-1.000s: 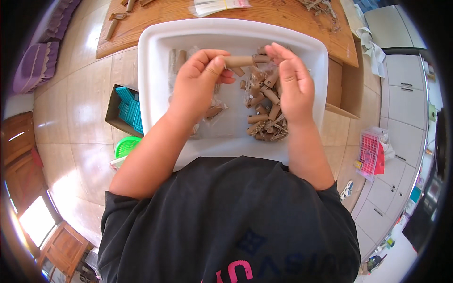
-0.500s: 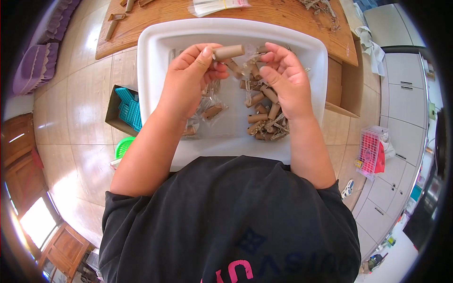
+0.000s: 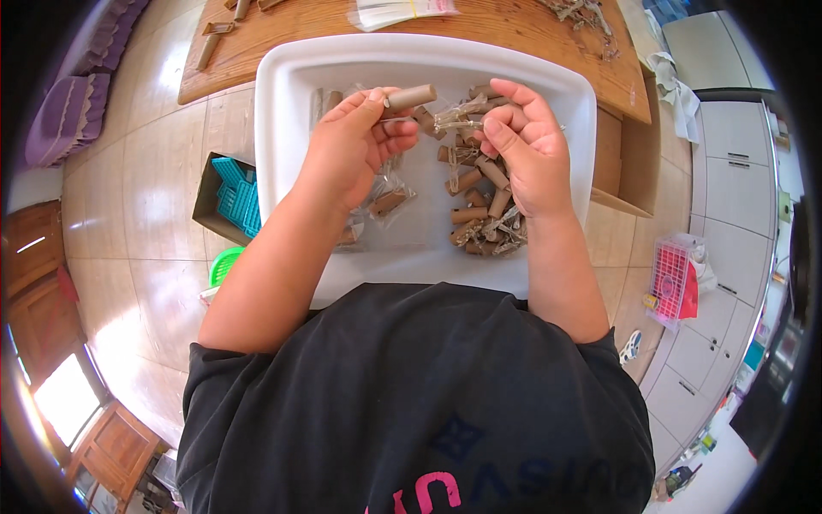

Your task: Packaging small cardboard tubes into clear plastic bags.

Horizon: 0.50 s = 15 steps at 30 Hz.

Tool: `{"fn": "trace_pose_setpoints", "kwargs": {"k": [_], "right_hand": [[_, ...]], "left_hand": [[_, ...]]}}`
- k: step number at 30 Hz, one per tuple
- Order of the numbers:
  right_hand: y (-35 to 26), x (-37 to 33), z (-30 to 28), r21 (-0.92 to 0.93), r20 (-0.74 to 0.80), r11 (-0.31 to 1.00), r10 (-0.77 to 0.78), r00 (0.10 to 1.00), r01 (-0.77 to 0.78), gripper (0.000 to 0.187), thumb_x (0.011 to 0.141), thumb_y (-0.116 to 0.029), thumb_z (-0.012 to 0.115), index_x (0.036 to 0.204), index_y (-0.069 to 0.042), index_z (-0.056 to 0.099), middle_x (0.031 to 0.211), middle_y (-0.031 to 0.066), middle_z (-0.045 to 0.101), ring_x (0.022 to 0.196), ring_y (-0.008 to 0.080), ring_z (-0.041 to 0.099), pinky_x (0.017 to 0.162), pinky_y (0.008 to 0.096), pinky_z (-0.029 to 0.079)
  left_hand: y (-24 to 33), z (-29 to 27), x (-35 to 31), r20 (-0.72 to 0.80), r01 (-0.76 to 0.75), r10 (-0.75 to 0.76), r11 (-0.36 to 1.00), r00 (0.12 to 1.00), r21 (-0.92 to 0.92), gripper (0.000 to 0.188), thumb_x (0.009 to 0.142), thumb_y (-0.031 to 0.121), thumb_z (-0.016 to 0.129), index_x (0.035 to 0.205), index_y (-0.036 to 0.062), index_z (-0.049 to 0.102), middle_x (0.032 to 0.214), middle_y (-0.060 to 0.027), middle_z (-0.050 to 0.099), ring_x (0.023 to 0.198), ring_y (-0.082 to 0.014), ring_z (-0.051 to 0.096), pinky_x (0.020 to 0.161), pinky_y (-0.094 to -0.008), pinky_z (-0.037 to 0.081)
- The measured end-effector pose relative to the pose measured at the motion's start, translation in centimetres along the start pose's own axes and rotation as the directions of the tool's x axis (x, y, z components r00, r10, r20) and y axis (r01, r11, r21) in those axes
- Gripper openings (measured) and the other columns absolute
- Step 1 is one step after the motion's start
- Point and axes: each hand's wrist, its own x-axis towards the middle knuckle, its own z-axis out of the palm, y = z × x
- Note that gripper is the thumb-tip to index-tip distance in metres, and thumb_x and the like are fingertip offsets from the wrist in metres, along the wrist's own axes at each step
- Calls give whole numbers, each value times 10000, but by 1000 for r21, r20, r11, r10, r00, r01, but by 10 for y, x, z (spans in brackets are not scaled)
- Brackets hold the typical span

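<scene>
Above the smooth white tub, left hand: pinching a brown tube
Right hand: pinching thin, crinkly strands
Brown tube: round, straight, dull, flat-ended

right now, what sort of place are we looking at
Probably a room in a home: pale cabinets line the right, frilled purple cloth shows at upper left, and a wooden table stands ahead.

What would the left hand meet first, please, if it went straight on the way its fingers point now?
For the left hand, probably the pale stringy bundle at the right hand, though their relative height is unclear.
</scene>
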Motion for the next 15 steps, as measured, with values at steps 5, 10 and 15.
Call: {"fn": "trace_pose_setpoints", "kwargs": {"k": [5, 10, 15], "right_hand": [[-4, -1, 2, -67, 13, 994, 90, 996, -89, 300, 856, -60, 577, 1144, -3, 512, 889, 29, 581, 790, 87, 544, 738, 231, 469], [7, 1, -3, -166, -23, 986, 22, 999, -26, 155, 848, -49, 585, 999, -18, 594, 902, 13, 589, 796, 76, 542, 730, 224, 462], [5, -1, 2, -440, -59, 870, -274, 960, 221, 56, 795, -18, 631, 844, -44, 639, 834, 19, 610, 778, 101, 544, 700, 231, 448]], "left_hand": [[-1, 0, 0, 27, 15, -14, 1000, 1000, -14, 275, 957, 157, 347, 1101, -30, 488, 949, -97, 575, 772, -160, 585, 749, -291, 513], [-2, 3, -3, 88, 27, -28, 1000, 996, 14, 256, 952, 185, 397, 1077, -4, 516, 949, -100, 597, 785, -169, 595, 738, -309, 512], [-5, 8, -2, 14, 31, -33, 992, 999, 121, 281, 957, 205, 393, 1103, -4, 512, 987, -98, 592, 843, -164, 587, 781, -299, 492]]}}
